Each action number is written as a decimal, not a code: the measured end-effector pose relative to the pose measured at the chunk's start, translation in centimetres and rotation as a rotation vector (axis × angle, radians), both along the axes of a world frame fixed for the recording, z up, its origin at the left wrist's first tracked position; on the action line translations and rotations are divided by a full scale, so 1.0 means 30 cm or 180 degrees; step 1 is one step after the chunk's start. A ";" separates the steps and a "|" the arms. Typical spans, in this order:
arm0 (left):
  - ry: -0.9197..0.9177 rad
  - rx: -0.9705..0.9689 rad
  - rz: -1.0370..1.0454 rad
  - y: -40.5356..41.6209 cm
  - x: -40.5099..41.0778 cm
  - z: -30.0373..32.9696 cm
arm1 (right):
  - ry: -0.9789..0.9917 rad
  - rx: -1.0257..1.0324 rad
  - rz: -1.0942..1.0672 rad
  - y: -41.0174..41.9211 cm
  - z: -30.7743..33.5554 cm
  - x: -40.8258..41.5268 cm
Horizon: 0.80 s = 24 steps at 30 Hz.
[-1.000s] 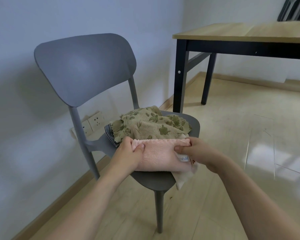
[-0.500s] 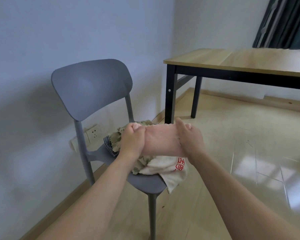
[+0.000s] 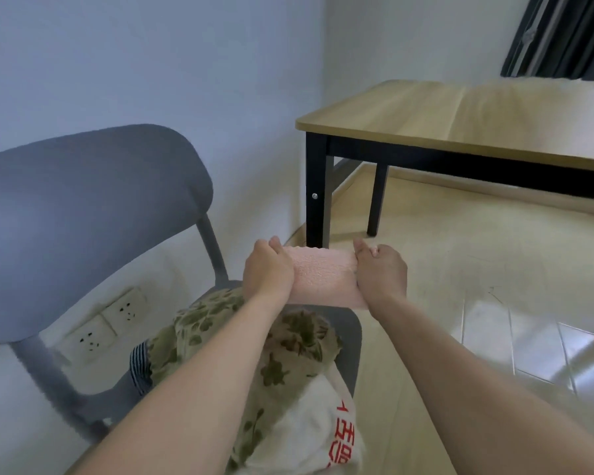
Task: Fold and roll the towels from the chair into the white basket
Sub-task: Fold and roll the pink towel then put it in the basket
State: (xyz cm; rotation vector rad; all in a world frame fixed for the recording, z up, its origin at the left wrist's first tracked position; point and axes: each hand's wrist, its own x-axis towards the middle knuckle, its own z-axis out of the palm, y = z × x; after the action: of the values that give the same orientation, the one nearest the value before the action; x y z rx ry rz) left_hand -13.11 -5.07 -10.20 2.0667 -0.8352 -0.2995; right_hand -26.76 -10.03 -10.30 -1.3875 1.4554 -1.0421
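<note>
A pink towel point(image 3: 323, 275) hangs in the air above the front of the grey chair point(image 3: 83, 214). My left hand point(image 3: 267, 269) grips its left end and my right hand point(image 3: 379, 270) grips its right end. On the chair seat lie a green floral towel point(image 3: 288, 344), a white towel with red print point(image 3: 316, 430) hanging over the front edge, and a striped cloth point(image 3: 139, 366) poking out at the left. No white basket is in view.
A wooden table with black legs point(image 3: 460, 114) stands ahead to the right, close to the chair. White wall sockets point(image 3: 107, 323) sit low on the wall behind the chair. Dark curtains point(image 3: 563, 36) hang at the top right. Pale floor point(image 3: 477, 303) spreads to the right.
The pink towel has been lifted off the chair and carried up and rightward between both hands. The white printed towel beneath it now shows. The view has swung right toward the table.
</note>
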 end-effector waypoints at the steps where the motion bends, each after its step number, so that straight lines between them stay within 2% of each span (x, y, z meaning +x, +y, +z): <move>1: 0.0072 0.0036 -0.0007 -0.028 -0.006 0.040 | 0.0010 0.0067 -0.0033 -0.024 0.041 -0.006; 5: 0.0358 -0.0075 -0.0233 -0.119 -0.045 0.318 | 0.0055 0.0321 -0.0149 -0.104 0.345 -0.061; 12: 0.0542 -0.0185 -0.0663 -0.180 -0.209 1.153 | 0.0088 0.0386 -0.0204 -0.183 1.212 -0.299; 15: 0.0613 -0.0293 -0.0788 -0.133 -0.322 1.440 | 0.0046 0.0455 -0.0208 -0.158 1.463 -0.415; 19: 0.0705 -0.0384 -0.0755 -0.079 -0.448 1.656 | -0.0057 0.0667 -0.0214 -0.123 1.651 -0.535; 24: 0.0737 -0.0244 -0.0843 -0.133 -0.510 1.685 | -0.0078 0.0957 -0.0088 -0.169 1.685 -0.618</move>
State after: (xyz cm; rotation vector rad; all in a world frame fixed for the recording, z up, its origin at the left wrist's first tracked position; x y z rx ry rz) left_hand -28.41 -9.05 40.36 1.8089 -0.9609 -0.6288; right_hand -45.31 -15.09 40.24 -1.1387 1.5453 -0.8143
